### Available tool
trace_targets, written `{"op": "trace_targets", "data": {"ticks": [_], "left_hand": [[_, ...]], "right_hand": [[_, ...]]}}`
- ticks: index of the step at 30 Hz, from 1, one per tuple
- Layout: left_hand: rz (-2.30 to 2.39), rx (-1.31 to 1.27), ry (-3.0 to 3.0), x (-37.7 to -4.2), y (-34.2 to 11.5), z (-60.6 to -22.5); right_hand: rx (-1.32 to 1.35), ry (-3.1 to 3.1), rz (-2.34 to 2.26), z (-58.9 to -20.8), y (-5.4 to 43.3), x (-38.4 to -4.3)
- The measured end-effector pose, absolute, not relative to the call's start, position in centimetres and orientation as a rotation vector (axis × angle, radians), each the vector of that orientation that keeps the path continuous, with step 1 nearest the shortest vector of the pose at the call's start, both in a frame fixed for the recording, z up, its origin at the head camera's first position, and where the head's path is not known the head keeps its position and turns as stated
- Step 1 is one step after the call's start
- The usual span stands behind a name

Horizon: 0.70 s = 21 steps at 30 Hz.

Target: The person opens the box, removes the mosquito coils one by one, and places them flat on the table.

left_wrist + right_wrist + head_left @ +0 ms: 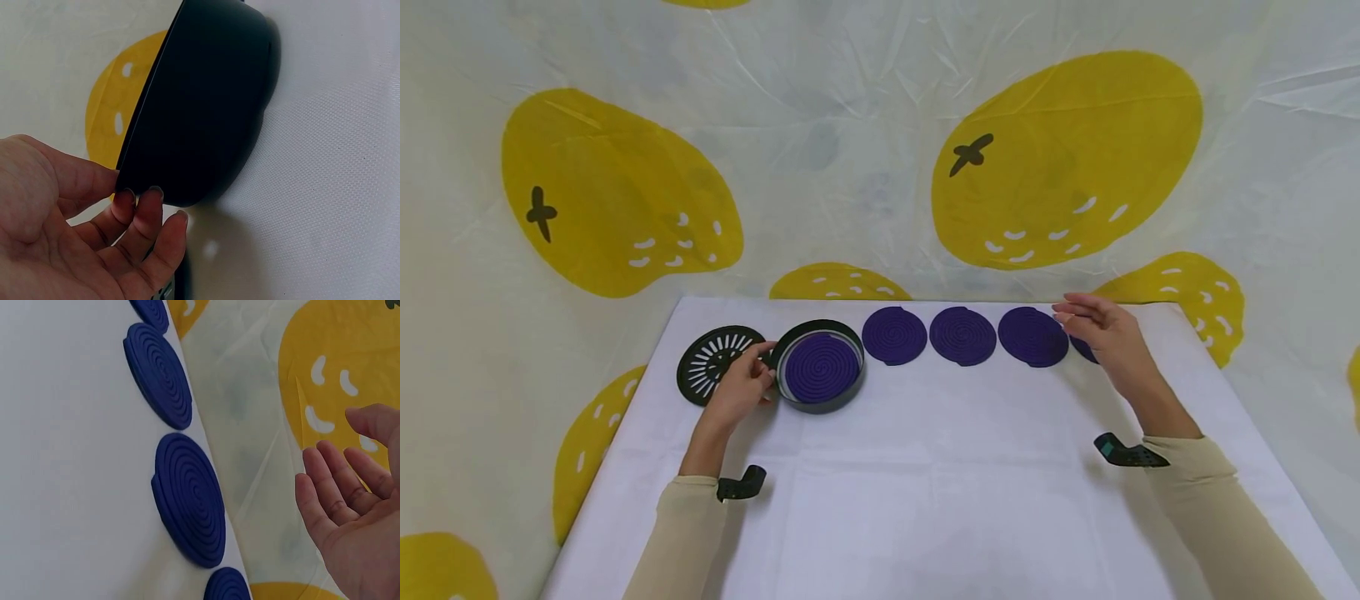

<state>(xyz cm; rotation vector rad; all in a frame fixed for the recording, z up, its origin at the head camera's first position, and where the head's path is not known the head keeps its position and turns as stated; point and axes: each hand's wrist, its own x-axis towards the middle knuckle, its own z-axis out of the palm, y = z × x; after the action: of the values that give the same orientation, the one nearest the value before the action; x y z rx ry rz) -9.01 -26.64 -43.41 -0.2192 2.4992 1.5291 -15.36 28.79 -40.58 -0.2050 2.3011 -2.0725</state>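
A round black mosquito coil holder (817, 407) stands on the table at left of centre, with a purple-blue spiral mosquito coil (822, 367) lying in it. My left hand (742, 390) pinches the holder's left rim; the left wrist view shows thumb and fingertips against the dark holder (194, 106). Under and beside that hand lies a black slotted lid (700, 367). My right hand (1101, 337) hovers over the right end of a row of coils, fingers loosely bent and holding nothing. It partly covers the last coil (1082, 350).
Three more coils, the left one (895, 336), the middle one (962, 336) and the right one (1033, 337), lie flat along the back edge of the white-covered table (940, 500). Behind it hangs a pale cloth (850, 183) printed with yellow fruit.
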Motion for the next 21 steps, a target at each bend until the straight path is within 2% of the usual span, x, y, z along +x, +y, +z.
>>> {"op": "trace_targets", "data": {"ticks": [6, 21], "left_hand": [[1.523, -0.225, 2.499, -8.9, -26.7, -43.4], [1.522, -0.215, 2.499, -8.9, -26.7, -43.4]], "right_hand": [[-0.162, 2.362, -1.931, -40.1, 27.0, -15.1], [-0.336, 2.254, -1.913, -40.3, 22.0, -14.9]]}}
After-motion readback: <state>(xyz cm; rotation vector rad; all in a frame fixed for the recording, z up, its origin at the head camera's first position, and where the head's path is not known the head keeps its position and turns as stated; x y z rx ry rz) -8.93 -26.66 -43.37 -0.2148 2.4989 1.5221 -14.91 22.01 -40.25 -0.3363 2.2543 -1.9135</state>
